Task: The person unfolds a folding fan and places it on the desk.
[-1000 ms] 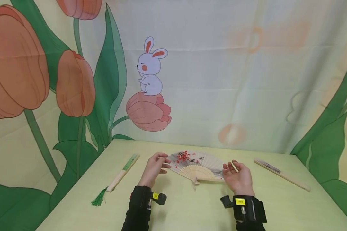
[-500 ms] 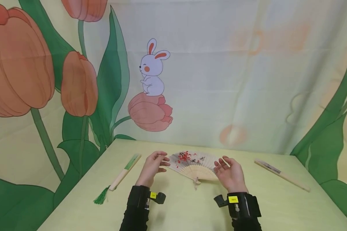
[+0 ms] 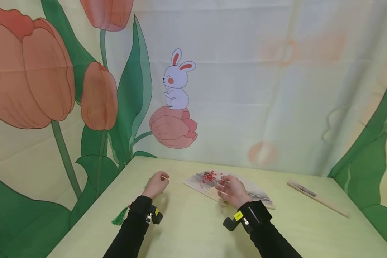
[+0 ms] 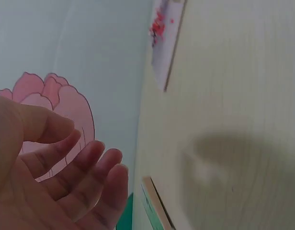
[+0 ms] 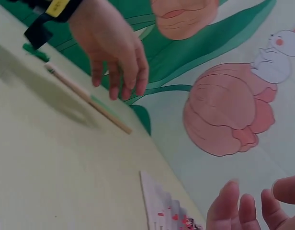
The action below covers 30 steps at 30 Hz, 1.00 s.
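Observation:
My left hand (image 3: 157,185) is in the air over a folded hand fan with a green tassel (image 3: 120,217); in the head view it hides most of that fan. The right wrist view shows the folded fan (image 5: 85,95) on the table, apart from the left hand's loosely bent fingers. A spread hand fan (image 3: 198,181) with red blossoms lies near the table's back. My right hand (image 3: 233,190) hovers in front of it with relaxed fingers, covering its middle, and holds nothing.
Another folded fan (image 3: 317,199) lies at the right of the pale yellow table (image 3: 193,233). Behind the table hangs a cloth backdrop (image 3: 225,89) printed with tulips and a rabbit. Each wrist wears a black band with a small camera.
My left hand has moved left, away from the spread fan to above the green-tasselled one. The right hand has shifted left from the spread fan's right end to its middle. The view has turned slightly left.

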### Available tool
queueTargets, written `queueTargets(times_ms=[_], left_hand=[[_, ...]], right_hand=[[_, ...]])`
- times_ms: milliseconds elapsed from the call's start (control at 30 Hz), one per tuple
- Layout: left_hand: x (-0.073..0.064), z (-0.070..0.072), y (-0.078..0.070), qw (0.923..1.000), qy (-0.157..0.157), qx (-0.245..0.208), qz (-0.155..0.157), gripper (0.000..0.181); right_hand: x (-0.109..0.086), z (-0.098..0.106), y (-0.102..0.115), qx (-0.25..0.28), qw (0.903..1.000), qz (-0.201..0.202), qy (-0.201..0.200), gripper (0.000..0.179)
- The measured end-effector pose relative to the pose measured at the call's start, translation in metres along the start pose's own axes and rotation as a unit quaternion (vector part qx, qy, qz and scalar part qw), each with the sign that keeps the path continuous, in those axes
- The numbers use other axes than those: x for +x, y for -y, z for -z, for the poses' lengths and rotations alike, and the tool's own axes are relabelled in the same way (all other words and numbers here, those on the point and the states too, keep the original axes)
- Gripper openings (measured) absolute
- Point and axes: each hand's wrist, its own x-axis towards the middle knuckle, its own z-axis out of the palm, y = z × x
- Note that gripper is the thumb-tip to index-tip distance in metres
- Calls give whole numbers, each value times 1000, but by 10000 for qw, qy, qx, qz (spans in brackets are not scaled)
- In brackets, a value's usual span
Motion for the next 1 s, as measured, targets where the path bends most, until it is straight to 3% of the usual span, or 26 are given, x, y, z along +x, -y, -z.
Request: queueTargets(times_ms=[200,433,600,800,1000], left_hand=[[6,20,29,9929,-169,1173,42,28],[1,38,31,9741,93,2208,471,40],[-4,41,33,9644,428,2524,668,36],[2,36,49,9504,343,2944,942,34],[7,33,51,9346,377,3313,1237,29]], right_hand=[[7,-24,-23,-877,9961,113,35,22],[6,-53,-39,-1750,9837,220,352,37],[1,-71,-48,-1837,9807,176,651,40],[-3,-87,-55,-1790,9809,44,759,43],[0,-99,-65,-1698,9824,-23,774,40]])
